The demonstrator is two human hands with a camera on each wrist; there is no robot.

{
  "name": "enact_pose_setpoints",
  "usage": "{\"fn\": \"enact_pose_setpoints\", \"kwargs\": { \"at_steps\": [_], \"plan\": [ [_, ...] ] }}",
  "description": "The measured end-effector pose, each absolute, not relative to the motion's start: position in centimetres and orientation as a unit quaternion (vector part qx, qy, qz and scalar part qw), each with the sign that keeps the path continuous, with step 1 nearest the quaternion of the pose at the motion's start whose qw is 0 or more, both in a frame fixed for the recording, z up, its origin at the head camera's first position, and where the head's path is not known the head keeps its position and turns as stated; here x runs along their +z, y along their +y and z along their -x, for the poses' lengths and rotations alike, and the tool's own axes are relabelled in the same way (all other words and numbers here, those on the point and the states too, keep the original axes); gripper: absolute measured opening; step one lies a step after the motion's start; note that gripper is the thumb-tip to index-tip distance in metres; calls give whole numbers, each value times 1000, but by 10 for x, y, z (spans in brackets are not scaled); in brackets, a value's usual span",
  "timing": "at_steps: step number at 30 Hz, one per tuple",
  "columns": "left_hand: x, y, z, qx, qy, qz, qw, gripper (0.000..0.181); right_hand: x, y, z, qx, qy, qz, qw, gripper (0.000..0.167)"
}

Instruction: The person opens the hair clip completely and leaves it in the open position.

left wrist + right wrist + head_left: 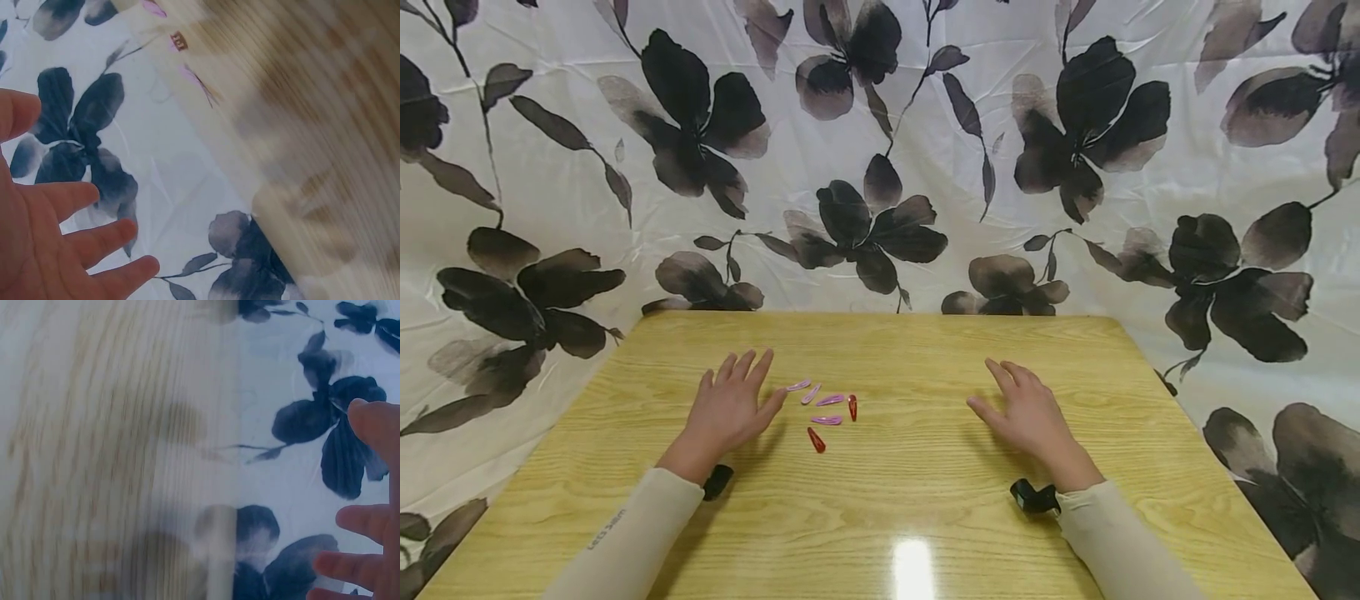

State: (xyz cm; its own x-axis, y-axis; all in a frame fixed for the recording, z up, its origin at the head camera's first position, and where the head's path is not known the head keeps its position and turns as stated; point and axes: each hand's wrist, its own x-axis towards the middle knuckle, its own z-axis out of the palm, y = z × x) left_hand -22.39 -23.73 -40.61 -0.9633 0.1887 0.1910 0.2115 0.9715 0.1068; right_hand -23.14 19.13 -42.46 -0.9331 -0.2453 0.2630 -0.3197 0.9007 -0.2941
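Note:
Several pink hair clips (827, 420) and two red ones lie loosely grouped on the wooden table, left of its middle. One red hair clip (852, 407) is at the group's right side, and the other red hair clip (816, 440) lies nearest the person. My left hand (727, 410) is just left of the clips, fingers spread and holding nothing. Its thumb tip comes close to the farthest pink clip; from here I cannot tell whether they touch. Well to the right of the clips, my right hand (1028, 419) is extended with straight fingers and nothing in it.
The light wooden table (910, 483) has rounded far corners and a bright glare spot near the front. Behind it and at both sides hangs a white cloth (970, 167) with dark flowers. Each wrist wears a small black camera (1033, 497).

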Motion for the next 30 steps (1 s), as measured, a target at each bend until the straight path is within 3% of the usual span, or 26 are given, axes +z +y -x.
{"fn": "enact_pose_setpoints", "kwargs": {
  "at_steps": [16,30],
  "plan": [
    [-414,-223,220,-69,-974,152,152,60,-427,165,232,225,-955,-162,102,68],
    [-417,-216,217,-83,-972,184,120,53,-430,141,228,235,-950,-183,93,58]
  ]
}}
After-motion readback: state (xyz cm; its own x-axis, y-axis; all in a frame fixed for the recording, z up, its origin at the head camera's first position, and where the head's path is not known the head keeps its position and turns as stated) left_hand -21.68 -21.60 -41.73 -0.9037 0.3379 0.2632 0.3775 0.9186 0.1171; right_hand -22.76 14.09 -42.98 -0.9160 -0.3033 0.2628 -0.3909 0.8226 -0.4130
